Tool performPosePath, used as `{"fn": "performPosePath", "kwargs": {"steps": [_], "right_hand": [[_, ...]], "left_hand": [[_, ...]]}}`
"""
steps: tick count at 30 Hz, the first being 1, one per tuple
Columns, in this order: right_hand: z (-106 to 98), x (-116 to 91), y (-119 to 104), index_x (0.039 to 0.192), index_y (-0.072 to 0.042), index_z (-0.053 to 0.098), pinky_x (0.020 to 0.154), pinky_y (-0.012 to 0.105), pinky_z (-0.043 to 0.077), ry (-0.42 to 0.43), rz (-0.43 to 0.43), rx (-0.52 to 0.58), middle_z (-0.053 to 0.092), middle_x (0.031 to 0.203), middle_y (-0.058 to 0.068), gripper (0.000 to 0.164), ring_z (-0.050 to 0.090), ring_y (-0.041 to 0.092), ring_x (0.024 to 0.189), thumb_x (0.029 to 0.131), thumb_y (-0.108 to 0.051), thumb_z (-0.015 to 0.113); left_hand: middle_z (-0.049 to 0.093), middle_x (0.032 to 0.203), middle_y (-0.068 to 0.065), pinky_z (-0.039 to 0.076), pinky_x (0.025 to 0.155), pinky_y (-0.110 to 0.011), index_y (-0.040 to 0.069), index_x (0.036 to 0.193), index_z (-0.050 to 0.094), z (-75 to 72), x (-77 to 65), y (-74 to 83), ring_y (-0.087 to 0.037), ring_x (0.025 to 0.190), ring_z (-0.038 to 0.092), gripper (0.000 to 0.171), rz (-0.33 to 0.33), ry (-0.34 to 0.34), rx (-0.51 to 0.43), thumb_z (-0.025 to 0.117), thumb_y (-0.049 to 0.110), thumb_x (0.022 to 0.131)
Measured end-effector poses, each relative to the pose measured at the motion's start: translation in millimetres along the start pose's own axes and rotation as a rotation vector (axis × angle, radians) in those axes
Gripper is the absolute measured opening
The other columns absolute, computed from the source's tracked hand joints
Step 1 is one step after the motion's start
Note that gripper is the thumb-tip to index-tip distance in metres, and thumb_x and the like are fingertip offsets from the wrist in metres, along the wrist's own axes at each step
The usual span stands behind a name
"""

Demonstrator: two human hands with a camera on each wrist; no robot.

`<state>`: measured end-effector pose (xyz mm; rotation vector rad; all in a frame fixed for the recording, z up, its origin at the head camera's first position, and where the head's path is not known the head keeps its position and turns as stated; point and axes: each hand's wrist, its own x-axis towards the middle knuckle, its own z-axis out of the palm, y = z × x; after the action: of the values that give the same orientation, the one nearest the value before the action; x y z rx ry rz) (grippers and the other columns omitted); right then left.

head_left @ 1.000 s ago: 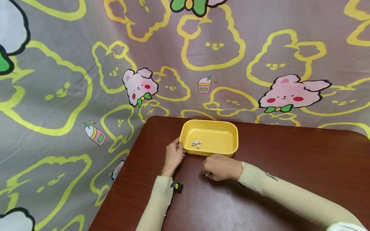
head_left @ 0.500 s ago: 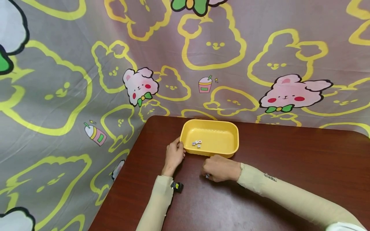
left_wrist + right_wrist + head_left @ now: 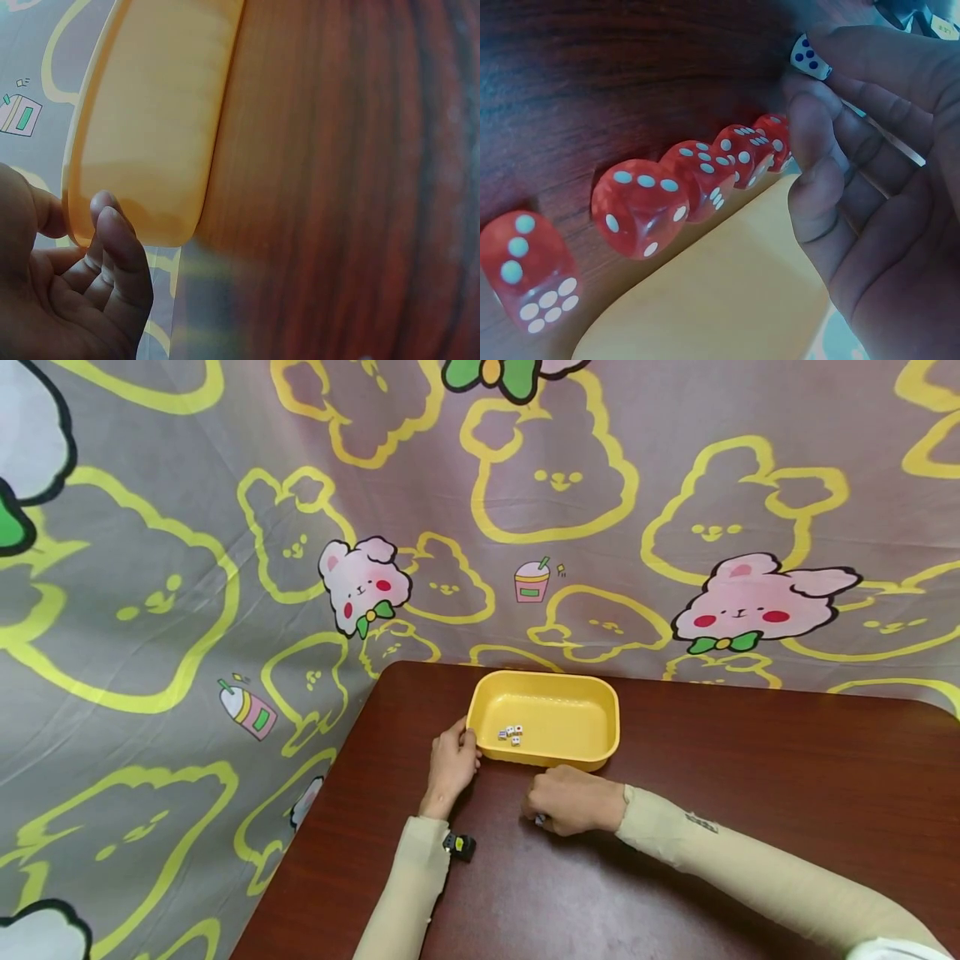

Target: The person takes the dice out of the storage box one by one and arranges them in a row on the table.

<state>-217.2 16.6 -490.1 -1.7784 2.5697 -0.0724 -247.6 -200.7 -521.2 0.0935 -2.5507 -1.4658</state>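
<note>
My left hand grips the left end of a yellow plastic tray, with thumb and fingertips at its rim in the left wrist view. Several small white dice lie in the tray's left part. Just in front of the tray, my right hand pinches a white die with blue dots between thumb and index finger, the other fingers curled. In the right wrist view, several red dice form a row on the table along the tray's side. The head view does not show them.
The dark reddish-brown table reaches back to a patterned cloth, which also hangs along the left. A small black device is strapped at my left wrist.
Both hands hold nearly still. The white die in my right fingers shifts very slightly toward the front of the table. The tray and the dice in it stay in place.
</note>
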Motion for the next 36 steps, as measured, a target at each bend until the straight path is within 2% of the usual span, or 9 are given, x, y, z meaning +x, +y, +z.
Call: {"fn": "performPosePath", "kwargs": {"steps": [9, 14, 18, 27, 31, 36], "right_hand": [[-3, -2, 2, 0.071, -0.023, 0.066, 0.048, 0.023, 0.038, 0.015, -0.012, 0.018, 0.057, 0.065, -0.014, 0.014, 0.045, 0.003, 0.057, 0.076, -0.012, 0.071], [-7, -5, 6, 0.082, -0.028, 0.071, 0.056, 0.024, 0.049, 0.036, -0.017, 0.025, 0.066, 0.077, -0.014, 0.015, 0.060, 0.003, 0.068, 0.076, -0.015, 0.073], [-11, -6, 8, 0.090, -0.030, 0.073, 0.061, 0.023, 0.053, 0.035, -0.013, 0.042, 0.069, 0.084, -0.016, 0.019, 0.064, 0.002, 0.076, 0.076, -0.016, 0.074], [-16, -5, 8, 0.089, -0.029, 0.073, 0.062, 0.025, 0.053, 0.015, 0.012, 0.055, 0.067, 0.085, -0.015, 0.014, 0.062, 0.003, 0.075, 0.077, -0.022, 0.076], [-20, -5, 8, 0.083, -0.028, 0.070, 0.058, 0.024, 0.049, 0.014, 0.027, 0.064, 0.065, 0.081, -0.014, 0.009, 0.056, 0.002, 0.068, 0.077, -0.026, 0.076], [-32, -3, 14, 0.079, -0.027, 0.066, 0.053, 0.024, 0.046, 0.056, 0.038, 0.053, 0.064, 0.076, -0.012, 0.010, 0.050, 0.001, 0.059, 0.078, -0.027, 0.076]], "left_hand": [[0.069, 0.070, -0.009, 0.052, 0.046, -0.030, 0.010, 0.138, 0.054, 0.2, 0.0, -0.3, -0.013, 0.049, 0.059, 0.041, -0.003, -0.001, 0.002, 0.044, 0.019, 0.100], [0.070, 0.072, -0.013, 0.052, 0.046, -0.031, 0.010, 0.139, 0.053, -0.1, -0.7, 0.5, -0.014, 0.050, 0.060, 0.041, -0.004, -0.003, -0.001, 0.044, 0.019, 0.100], [0.070, 0.072, -0.012, 0.052, 0.046, -0.031, 0.010, 0.139, 0.053, -0.3, -0.9, 1.2, -0.014, 0.050, 0.060, 0.041, -0.001, -0.004, 0.000, 0.044, 0.019, 0.100], [0.068, 0.069, -0.009, 0.052, 0.045, -0.031, 0.009, 0.138, 0.054, -0.3, -2.6, 1.3, -0.014, 0.049, 0.059, 0.040, 0.002, 0.002, 0.003, 0.043, 0.018, 0.100], [0.068, 0.069, -0.009, 0.052, 0.045, -0.031, 0.009, 0.138, 0.054, -0.2, -2.1, 0.7, -0.014, 0.050, 0.059, 0.041, 0.005, 0.001, 0.005, 0.043, 0.019, 0.100], [0.068, 0.069, -0.008, 0.052, 0.045, -0.030, 0.009, 0.139, 0.053, 0.1, -0.7, 0.0, -0.014, 0.050, 0.059, 0.041, 0.008, -0.004, 0.005, 0.043, 0.019, 0.100]]}}
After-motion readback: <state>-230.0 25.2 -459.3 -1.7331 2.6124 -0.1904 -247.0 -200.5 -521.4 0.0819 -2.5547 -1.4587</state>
